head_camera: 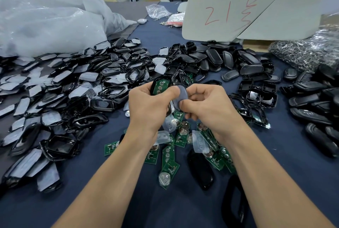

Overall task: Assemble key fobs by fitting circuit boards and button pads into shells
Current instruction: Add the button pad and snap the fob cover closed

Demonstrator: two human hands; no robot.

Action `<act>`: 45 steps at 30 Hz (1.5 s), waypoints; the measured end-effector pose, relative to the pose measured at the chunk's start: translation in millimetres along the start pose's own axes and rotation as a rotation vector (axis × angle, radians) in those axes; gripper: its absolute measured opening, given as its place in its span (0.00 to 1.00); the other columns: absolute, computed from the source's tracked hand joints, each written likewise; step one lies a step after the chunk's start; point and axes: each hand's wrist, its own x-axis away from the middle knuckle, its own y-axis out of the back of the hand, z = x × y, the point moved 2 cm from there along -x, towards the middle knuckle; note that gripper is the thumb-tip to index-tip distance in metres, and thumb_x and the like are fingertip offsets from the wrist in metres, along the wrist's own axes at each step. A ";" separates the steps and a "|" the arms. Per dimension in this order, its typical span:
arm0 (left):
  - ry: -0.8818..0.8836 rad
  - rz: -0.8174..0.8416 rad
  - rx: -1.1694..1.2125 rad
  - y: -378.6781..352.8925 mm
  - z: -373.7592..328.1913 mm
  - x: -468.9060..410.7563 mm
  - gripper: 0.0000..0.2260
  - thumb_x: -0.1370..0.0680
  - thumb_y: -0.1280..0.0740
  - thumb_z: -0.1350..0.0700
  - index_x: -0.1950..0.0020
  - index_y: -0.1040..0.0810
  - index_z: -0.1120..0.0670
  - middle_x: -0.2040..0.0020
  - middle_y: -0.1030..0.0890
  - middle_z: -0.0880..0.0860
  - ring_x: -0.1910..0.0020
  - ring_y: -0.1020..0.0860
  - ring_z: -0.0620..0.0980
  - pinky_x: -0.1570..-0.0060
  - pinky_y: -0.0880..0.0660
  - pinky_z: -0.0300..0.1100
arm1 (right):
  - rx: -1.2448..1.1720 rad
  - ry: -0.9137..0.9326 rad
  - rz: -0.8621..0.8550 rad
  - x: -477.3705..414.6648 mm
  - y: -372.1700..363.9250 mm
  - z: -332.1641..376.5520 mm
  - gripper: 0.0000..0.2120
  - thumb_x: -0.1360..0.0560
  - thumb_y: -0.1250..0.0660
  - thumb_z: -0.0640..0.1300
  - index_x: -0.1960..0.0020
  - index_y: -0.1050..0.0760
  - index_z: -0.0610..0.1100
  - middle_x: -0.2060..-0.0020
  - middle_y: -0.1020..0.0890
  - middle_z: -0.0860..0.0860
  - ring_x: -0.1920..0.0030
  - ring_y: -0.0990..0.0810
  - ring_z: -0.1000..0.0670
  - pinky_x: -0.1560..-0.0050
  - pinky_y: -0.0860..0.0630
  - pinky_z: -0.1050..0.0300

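step: seating the button pad over the board, by my read
left hand (146, 104): fingers curled round a black shell (153, 83), held above the surface (286, 145) at centre
circuit board (160, 86): green, already lying inside that shell, contact side up
right hand (209, 103): thumb and forefinger pinch a translucent button pad (181, 94) by its near edge, just right of the shell
pad vs shell: pad touches the left thumb and overlaps the shell's right edge; not seated yet
stock: loose boards (169, 167) and spare pads (200, 143) near, under the wrists; front frames (60, 84) piled left, back covers (229, 59) piled far right
how to: match the pad's domes to the round contacts on the board first, check which end is the narrow one
how to: lay the far edge in, then roll it down with the left thumb so the skirt drops inside the shell rim
how to: keep the shell level so the board does not slide out of its pegs
risk: soft pad can fold or sit on top of the rim; thin film may cling to the fingers
check: domes centred, pad flush all round before closing up
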 end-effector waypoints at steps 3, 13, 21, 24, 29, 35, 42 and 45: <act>-0.018 -0.033 -0.001 -0.5 0.3 -0.5 0.17 0.32 0.23 0.57 0.67 0.29 0.64 0.71 0.34 0.53 0.70 0.38 0.51 0.70 0.38 0.46 | -0.059 -0.039 -0.003 -1.9 -2.3 -1.3 0.03 0.26 0.28 0.30 0.56 0.18 0.36 0.71 0.19 0.47 0.74 0.25 0.51 0.74 0.31 0.62; -0.012 -0.013 0.031 -0.3 -3.1 -0.1 0.20 0.32 0.23 0.57 0.62 0.31 0.70 0.68 0.33 0.56 0.68 0.38 0.54 0.70 0.38 0.46 | -0.172 -0.064 0.008 -1.9 -6.7 -6.2 0.08 0.21 0.31 0.33 0.58 0.18 0.39 0.65 0.17 0.45 0.71 0.21 0.47 0.71 0.26 0.59; -0.040 -0.020 0.017 -1.1 -3.5 0.9 0.20 0.31 0.23 0.56 0.65 0.30 0.68 0.70 0.33 0.56 0.70 0.38 0.53 0.70 0.38 0.45 | -0.140 -0.008 -0.081 -2.1 -7.3 -6.7 0.07 0.27 0.29 0.28 0.58 0.16 0.38 0.71 0.18 0.43 0.73 0.24 0.49 0.74 0.28 0.60; -0.043 -0.013 0.031 -1.0 -2.2 0.0 0.21 0.28 0.22 0.58 0.62 0.31 0.70 0.70 0.34 0.56 0.71 0.37 0.52 0.72 0.38 0.44 | -0.145 -0.021 -0.111 -2.5 -7.0 -7.0 0.05 0.28 0.27 0.30 0.58 0.16 0.39 0.73 0.19 0.45 0.74 0.25 0.50 0.75 0.30 0.61; -0.047 0.034 0.011 -0.9 -1.8 0.1 0.15 0.29 0.22 0.62 0.65 0.28 0.64 0.70 0.34 0.56 0.72 0.38 0.51 0.74 0.37 0.40 | -0.166 -0.047 -0.140 -4.0 -7.0 -8.0 0.01 0.27 0.25 0.33 0.57 0.16 0.36 0.71 0.18 0.44 0.74 0.24 0.49 0.74 0.30 0.60; -0.016 0.013 0.031 -0.8 -2.9 -0.3 0.18 0.31 0.21 0.62 0.64 0.30 0.68 0.71 0.35 0.55 0.73 0.38 0.50 0.74 0.38 0.39 | -0.101 -0.057 -0.159 -4.7 -8.8 -8.9 0.02 0.29 0.24 0.38 0.61 0.15 0.43 0.69 0.17 0.42 0.73 0.26 0.51 0.71 0.29 0.58; -0.109 -0.070 -0.157 -0.1 -5.8 3.3 0.14 0.36 0.21 0.49 0.67 0.22 0.56 0.73 0.28 0.52 0.72 0.33 0.51 0.73 0.32 0.56 | -0.087 0.021 -0.162 -2.4 -10.1 -6.0 0.04 0.29 0.25 0.38 0.62 0.15 0.44 0.70 0.17 0.51 0.75 0.27 0.59 0.73 0.32 0.66; -0.095 -0.061 -0.122 -0.9 -5.7 3.0 0.20 0.36 0.22 0.47 0.66 0.28 0.61 0.71 0.31 0.55 0.71 0.36 0.53 0.73 0.34 0.57 | -0.114 0.018 -0.173 -3.4 -9.8 -6.1 0.08 0.27 0.26 0.33 0.62 0.16 0.43 0.73 0.18 0.52 0.77 0.27 0.58 0.73 0.31 0.66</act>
